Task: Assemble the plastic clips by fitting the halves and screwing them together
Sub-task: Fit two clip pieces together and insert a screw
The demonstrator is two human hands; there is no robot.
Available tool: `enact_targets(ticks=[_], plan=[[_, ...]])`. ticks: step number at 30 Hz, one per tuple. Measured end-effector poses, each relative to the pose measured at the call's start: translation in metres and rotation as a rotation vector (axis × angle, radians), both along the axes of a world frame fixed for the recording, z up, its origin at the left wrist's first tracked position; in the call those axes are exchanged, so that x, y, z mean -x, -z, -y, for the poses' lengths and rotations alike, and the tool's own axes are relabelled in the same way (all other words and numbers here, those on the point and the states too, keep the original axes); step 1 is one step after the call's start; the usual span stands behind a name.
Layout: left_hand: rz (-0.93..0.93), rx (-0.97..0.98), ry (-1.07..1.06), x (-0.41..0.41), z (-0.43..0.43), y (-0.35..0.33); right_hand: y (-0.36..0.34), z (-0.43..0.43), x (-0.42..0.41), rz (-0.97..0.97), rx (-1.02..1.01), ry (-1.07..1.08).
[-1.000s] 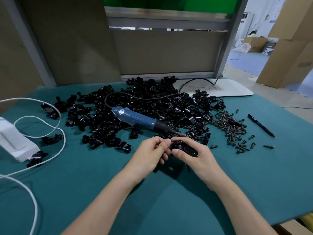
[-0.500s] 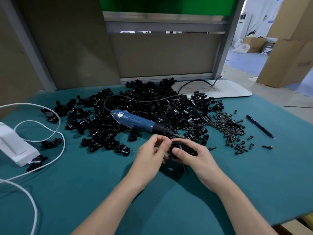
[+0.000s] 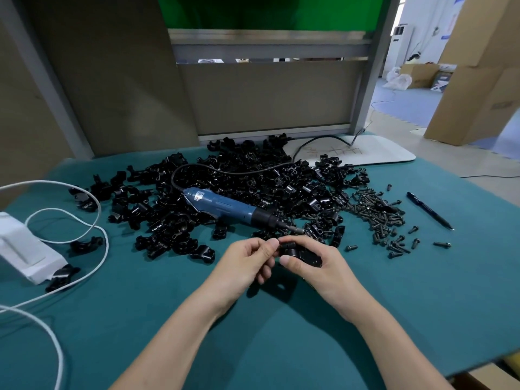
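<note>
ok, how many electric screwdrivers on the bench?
1: the blue electric screwdriver lies on the pile of black clip halves, bit pointing right. Another could be buried underneath.

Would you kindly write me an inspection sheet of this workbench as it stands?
Surface: teal-covered table.
Job's things: pile of black clip halves at the back; loose screws to its right; blue screwdriver lying on the pile; one clip in the hands.
Clutter: pen at right; white box at left; white board at back right.
Hands: right hand holds the clip, left hand pinches its end.
Cables: white cable looped at left; black cord from the screwdriver over the pile.
Surroundings: partition panel behind; cardboard boxes at right.
</note>
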State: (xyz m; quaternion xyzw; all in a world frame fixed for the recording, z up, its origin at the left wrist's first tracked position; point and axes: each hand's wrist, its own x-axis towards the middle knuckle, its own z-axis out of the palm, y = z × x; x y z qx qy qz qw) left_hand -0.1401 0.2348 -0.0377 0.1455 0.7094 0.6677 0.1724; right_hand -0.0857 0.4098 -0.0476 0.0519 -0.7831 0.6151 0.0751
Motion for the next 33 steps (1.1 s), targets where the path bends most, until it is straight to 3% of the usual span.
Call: enact_targets(ticks=[11,17,22,33], plan=[[-0.477,0.190,-0.132,-0.005,-0.001,0.010,0.007,-0.005,0.004,0.072,0.250,-0.072],[-0.128,-0.026,-0.012,-0.002,0.001,-0.002,0.005,-0.004,0.003,0.014,0.066,-0.013],[0.231,-0.123,0.129,-0.001,0.008,-0.007,0.002,-0.001,0.001,0.004,0.051,-0.036],[0.221,-0.005,0.179,0.003,0.013,-0.006,0.001,0.002,0.001,-0.034,-0.008,-0.051]])
